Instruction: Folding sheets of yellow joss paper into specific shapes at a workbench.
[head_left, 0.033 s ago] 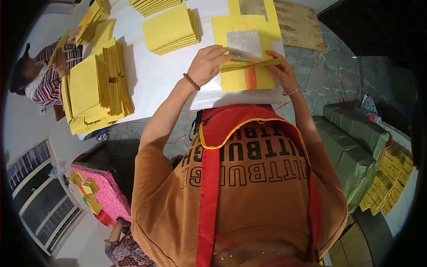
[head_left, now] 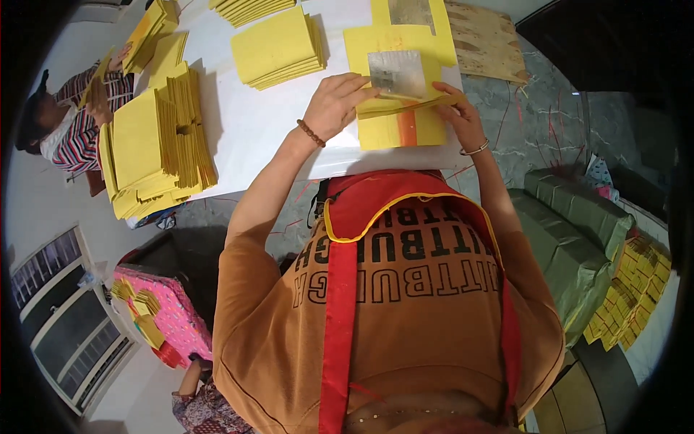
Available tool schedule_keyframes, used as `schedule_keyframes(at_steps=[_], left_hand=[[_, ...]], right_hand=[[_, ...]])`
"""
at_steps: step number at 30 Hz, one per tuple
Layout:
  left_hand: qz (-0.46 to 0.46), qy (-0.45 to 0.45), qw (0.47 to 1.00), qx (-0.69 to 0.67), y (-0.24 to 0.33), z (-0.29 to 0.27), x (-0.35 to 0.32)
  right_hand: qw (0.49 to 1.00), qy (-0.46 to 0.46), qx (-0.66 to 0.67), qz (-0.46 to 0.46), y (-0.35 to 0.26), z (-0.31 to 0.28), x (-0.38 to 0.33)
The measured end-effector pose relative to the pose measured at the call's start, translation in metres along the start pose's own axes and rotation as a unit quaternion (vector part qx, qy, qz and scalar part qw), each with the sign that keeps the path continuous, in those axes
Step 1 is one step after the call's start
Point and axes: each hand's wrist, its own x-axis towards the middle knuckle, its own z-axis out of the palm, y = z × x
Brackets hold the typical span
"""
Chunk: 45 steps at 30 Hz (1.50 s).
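Note:
At the table's near edge, my left hand (head_left: 338, 101) pinches the left end of a thin yellow paper sheet (head_left: 405, 108) seen nearly edge-on. My right hand (head_left: 460, 117) grips its right end, thumb and fingers closed round it. Under and in front of this raised edge lies yellow paper with an orange-red stripe (head_left: 408, 129). Just beyond it, a silvery square (head_left: 397, 72) sits on yellow paper; my left fingertips are at its lower left corner. Whether one sheet or several are held, I cannot tell.
Folded yellow paper stacks (head_left: 278, 49) stand on the white table (head_left: 249, 137), with a taller pile (head_left: 152, 145) at left. Across the left end, a person in a striped top (head_left: 72, 148) handles yellow paper. Green wrapped bundles (head_left: 564, 246) lie at right, near a wooden board (head_left: 486, 42).

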Motion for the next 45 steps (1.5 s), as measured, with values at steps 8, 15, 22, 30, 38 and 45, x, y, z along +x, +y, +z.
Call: schedule_keyframes(at_steps=[8, 15, 22, 30, 38, 45], left_hand=[[-0.054, 0.016, 0.966, -0.252, 0.023, -0.007, -0.031], [-0.385, 0.077, 0.821, -0.414, 0.034, 0.018, -0.026], [-0.41, 0.15, 0.806, -0.4, 0.042, 0.03, -0.023], [-0.502, 0.098, 0.708, -0.487, 0.022, 0.029, -0.015], [-0.487, 0.148, 0.695, -0.508, 0.028, 0.022, -0.007], [-0.308, 0.222, 0.92, -0.093, 0.035, 0.004, -0.007]], right_hand=[[0.988, -0.123, -0.085, -0.037, -0.046, 0.002, -0.025], [0.992, 0.002, -0.1, 0.08, -0.035, 0.016, -0.007], [0.983, 0.058, -0.162, 0.067, -0.021, 0.022, 0.008], [0.962, 0.113, -0.248, 0.026, -0.027, 0.032, 0.014], [0.958, 0.127, -0.251, 0.058, -0.016, 0.026, 0.018], [0.963, 0.132, -0.225, 0.062, -0.018, 0.027, 0.018]])
